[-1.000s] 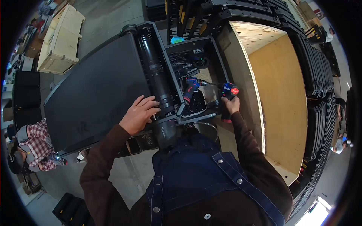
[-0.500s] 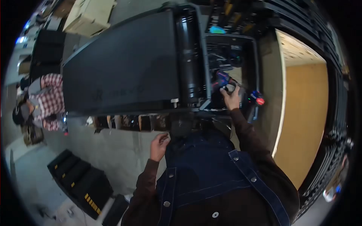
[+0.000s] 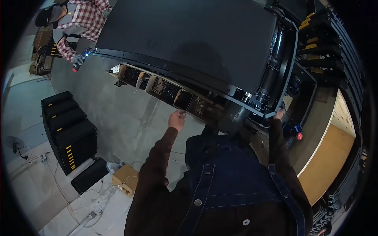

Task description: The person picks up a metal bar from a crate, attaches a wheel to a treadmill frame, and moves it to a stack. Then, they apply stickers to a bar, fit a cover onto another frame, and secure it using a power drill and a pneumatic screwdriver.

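My left hand (image 3: 176,120) is at the near edge of a row of small parts bins (image 3: 160,89), its fingers curled and pressed together. Whatever is between its fingertips is hidden. These bins hold small dark hardware and run along the near side of a large black treadmill deck (image 3: 157,31) with a roller (image 3: 271,76) at its right end. Past the frame's corner, my right hand (image 3: 279,114) reaches over a black tub (image 3: 309,103); most of its fingers are hidden. A power tool with a red end (image 3: 298,133) is just right of that forearm.
A co-worker in a plaid shirt (image 3: 84,17) holds a power tool (image 3: 80,61) at the deck's far left corner. Stacked black parts (image 3: 71,129) and a cardboard box (image 3: 125,179) stand at left. A large wooden crate (image 3: 330,153) is at right, with black racks behind.
My view has swung left, so the deck now appears further right. My left hand has moved up to the bins. My right hand, earlier on a power tool in the tub, is now largely hidden.
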Demonstrator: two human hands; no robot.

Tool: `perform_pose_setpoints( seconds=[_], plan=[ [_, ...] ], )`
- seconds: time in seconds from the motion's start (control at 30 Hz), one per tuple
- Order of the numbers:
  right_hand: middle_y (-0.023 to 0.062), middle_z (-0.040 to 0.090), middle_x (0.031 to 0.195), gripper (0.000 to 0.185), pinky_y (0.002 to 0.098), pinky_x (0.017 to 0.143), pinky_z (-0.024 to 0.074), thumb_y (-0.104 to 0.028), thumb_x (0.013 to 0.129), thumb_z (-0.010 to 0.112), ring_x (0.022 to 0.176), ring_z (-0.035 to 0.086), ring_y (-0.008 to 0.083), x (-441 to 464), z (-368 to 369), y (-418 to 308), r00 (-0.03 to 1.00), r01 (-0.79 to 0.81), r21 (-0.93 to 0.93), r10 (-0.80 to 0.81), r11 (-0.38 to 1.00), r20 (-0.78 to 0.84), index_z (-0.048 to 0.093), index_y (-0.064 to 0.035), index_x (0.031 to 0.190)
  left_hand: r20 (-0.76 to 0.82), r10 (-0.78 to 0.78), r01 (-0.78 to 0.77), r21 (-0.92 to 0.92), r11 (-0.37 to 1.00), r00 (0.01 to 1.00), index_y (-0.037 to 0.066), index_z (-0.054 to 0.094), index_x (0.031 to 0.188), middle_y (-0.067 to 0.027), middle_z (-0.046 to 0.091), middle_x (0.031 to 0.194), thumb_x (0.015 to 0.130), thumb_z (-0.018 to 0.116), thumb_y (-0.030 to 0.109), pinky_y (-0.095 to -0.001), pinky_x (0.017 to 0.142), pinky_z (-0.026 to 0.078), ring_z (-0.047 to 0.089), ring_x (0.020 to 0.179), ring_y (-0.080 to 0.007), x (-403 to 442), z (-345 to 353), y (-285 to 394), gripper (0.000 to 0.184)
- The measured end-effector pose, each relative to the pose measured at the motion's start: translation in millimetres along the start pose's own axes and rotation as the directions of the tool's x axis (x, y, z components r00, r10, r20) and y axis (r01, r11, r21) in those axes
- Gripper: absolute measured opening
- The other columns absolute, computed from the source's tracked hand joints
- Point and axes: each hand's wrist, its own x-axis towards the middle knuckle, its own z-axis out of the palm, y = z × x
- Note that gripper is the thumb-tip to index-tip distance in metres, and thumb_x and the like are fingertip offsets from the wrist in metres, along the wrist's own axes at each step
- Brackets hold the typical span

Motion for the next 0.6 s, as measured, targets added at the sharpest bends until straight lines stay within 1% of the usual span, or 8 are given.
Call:
perform_pose_setpoints(
  seconds=[0.07,0.17,0.27,0.3,0.33,0.4,0.57,0.6],
  plan=[
    [0.0162,0.057,0.130,0.085,0.0373,0.099,0.0462,-0.035,0.078,0.081,0.115,0.057,0.0259,-24,-55,-20,0.998,-0.001,0.156,-0.010,0.988,0.067,0.042,0.0014,0.144,-0.003,-0.009,0.009,0.066,0.998,1.000,0.006,0.073,0.102,-0.0197,0.072,0.096,0.089,0.063,0.018,-0.0487,0.082,0.053,0.067,0.095,-0.0413,40,7,-25,0.020],
    [0.0146,0.056,0.129,0.085,0.0355,0.092,0.0512,-0.037,0.083,0.077,0.110,0.059,0.0251,-143,-120,-145,0.959,-0.025,0.310,-0.065,0.950,0.277,0.036,0.0001,0.147,0.102,-0.015,-0.007,0.215,0.977,0.995,0.009,0.069,0.098,-0.0176,0.071,0.097,0.087,0.060,0.016,-0.0485,0.077,0.054,0.066,0.091,-0.0430,84,21,-47,0.015],
    [0.0146,0.056,0.126,0.084,0.0376,0.084,0.0556,-0.038,0.089,0.070,0.105,0.062,0.0251,-218,-176,-176,0.799,-0.091,0.606,-0.306,0.790,0.518,0.026,-0.0024,0.152,0.118,0.215,-0.244,0.367,0.898,0.969,0.013,0.063,0.104,-0.0182,0.068,0.106,0.087,0.060,0.016,-0.0515,0.075,0.054,0.067,0.092,-0.0437,105,35,-41,0.017],
    [0.0174,0.055,0.125,0.082,0.0392,0.081,0.0573,-0.040,0.089,0.068,0.101,0.065,0.0281,-237,-188,-167,0.867,-0.015,0.632,-0.305,0.775,0.395,0.027,-0.0028,0.150,0.175,0.151,-0.213,0.430,0.877,0.973,0.015,0.061,0.106,-0.0187,0.066,0.109,0.086,0.061,0.017,-0.0524,0.075,0.054,0.067,0.093,-0.0436,107,37,-34,0.020],
    [0.0179,0.057,0.122,0.079,0.0393,0.080,0.0578,-0.039,0.089,0.067,0.098,0.066,0.0283,-245,-200,-164,0.840,-0.089,0.650,-0.294,0.754,0.456,0.029,-0.0021,0.148,0.223,0.083,-0.186,0.495,0.849,0.971,0.017,0.058,0.109,-0.0192,0.064,0.112,0.086,0.062,0.017,-0.0532,0.074,0.055,0.067,0.094,-0.0435,109,38,-27,0.023],
    [0.0178,0.062,0.110,0.066,0.0392,0.077,0.0585,-0.032,0.090,0.066,0.087,0.068,0.0281,-265,-197,-191,0.809,-0.198,0.596,-0.214,0.778,0.548,0.039,-0.0007,0.141,0.362,0.144,-0.341,0.569,0.749,0.921,0.014,0.064,0.107,-0.0203,0.065,0.105,0.085,0.066,0.020,-0.0491,0.076,0.058,0.069,0.095,-0.0409,118,45,-40,0.023],
    [0.0111,0.067,0.108,0.055,0.0360,0.077,0.0570,-0.012,0.080,0.075,0.086,0.068,0.0222,-296,-158,-193,0.936,-0.152,0.329,0.029,0.932,0.351,0.054,-0.0023,0.130,0.436,0.259,-0.484,0.555,0.676,0.862,0.012,0.071,0.091,-0.0178,0.071,0.090,0.082,0.068,0.024,-0.0480,0.076,0.059,0.071,0.088,-0.0385,130,54,-57,0.015],
    [0.0091,0.069,0.107,0.052,0.0348,0.078,0.0566,-0.011,0.079,0.077,0.088,0.067,0.0202,-297,-160,-179,0.943,-0.048,0.197,-0.021,0.979,0.333,0.058,-0.0027,0.127,0.459,0.286,-0.519,0.539,0.663,0.841,0.012,0.071,0.091,-0.0178,0.071,0.090,0.082,0.068,0.024,-0.0480,0.076,0.059,0.071,0.088,-0.0385,126,50,-53,0.015]
  ],
)
